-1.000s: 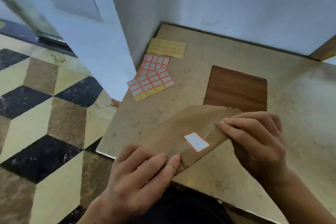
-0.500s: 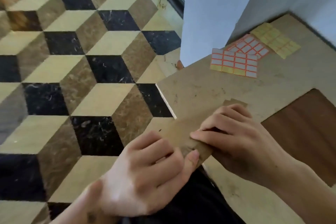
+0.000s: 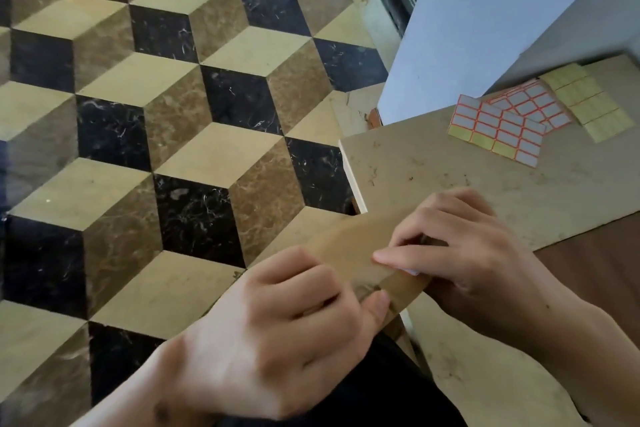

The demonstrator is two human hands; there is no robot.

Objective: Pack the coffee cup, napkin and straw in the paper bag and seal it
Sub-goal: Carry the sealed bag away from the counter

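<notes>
bag (image 3: 349, 253): matt brown kraft paper, creased
label (image 3: 412, 270): smooth white paper
sticker sheets (image 3: 498, 130): slightly glossy paper
worktop (image 3: 433, 170): matt beige stone look, speckled; brown wood-grain inset
floor (image 3: 173, 114): polished marble tiles

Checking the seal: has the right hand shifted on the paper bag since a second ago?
Yes. The right hand slid along the paper bag toward the left hand, covering the white sticker.
</notes>
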